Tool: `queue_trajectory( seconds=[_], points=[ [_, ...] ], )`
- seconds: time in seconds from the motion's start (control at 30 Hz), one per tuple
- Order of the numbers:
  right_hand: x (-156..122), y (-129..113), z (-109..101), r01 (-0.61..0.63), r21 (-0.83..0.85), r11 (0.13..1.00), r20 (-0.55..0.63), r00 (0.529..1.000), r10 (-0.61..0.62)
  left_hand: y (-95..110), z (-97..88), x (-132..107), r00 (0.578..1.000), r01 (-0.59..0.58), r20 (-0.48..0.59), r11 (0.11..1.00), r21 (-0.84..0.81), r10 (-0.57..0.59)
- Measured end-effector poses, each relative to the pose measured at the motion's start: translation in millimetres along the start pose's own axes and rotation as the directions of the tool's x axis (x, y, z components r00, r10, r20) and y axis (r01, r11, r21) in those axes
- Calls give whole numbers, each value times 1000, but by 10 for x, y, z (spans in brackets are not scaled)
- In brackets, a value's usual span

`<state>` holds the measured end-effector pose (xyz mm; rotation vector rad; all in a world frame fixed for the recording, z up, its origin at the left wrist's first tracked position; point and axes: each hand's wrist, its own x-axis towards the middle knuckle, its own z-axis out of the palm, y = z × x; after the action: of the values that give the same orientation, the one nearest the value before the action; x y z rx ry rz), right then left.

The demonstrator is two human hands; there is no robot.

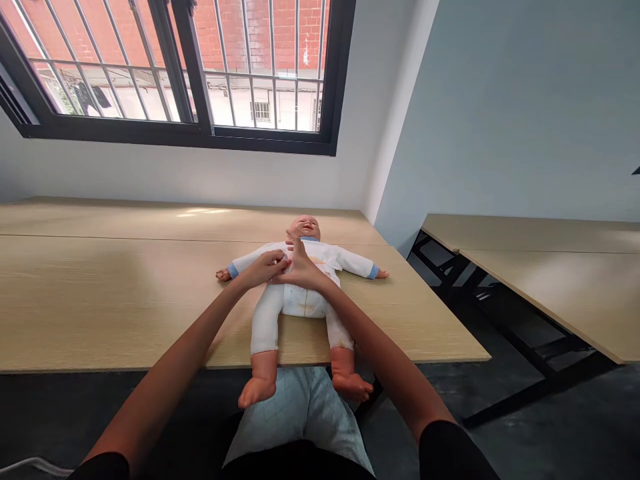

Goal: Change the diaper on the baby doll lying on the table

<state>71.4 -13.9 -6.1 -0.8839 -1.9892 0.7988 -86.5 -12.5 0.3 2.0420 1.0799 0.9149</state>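
A baby doll (305, 227) lies on its back on the table, head away from me and arms spread. It wears a white shirt (323, 252) with blue cuffs and collar, and a white diaper (304, 301). White legwear covers its legs down to the bare feet, which hang over the front edge. My left hand (267, 268) pinches the shirt's edge at the left side of the doll's belly. My right hand (301, 268) rests against the shirt front, its visible fingers apart and pointing up. Its thumb reaches toward my left fingertips. The cloth between the hands is partly hidden.
The light wooden table (110, 300) runs along the wall beneath a barred window (265, 73). At the right, past a gap, stands another wooden table (560, 280) with a black metal frame (530, 373). My legs (300, 407) are under the front edge.
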Motion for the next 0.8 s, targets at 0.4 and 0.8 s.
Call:
queue_trajectory(
  seconds=[0.4, 0.8],
  points=[
    [-147, 61, -313, 65, 431, 900, -373, 921, 112, 45, 115, 23, 992, -105, -66, 990, 100, 111],
    [-236, 280, -565, -130, 121, 984, -634, 753, 178, 153, 160, -83, 989, -143, -49, 986, -90, 139]
  ],
)
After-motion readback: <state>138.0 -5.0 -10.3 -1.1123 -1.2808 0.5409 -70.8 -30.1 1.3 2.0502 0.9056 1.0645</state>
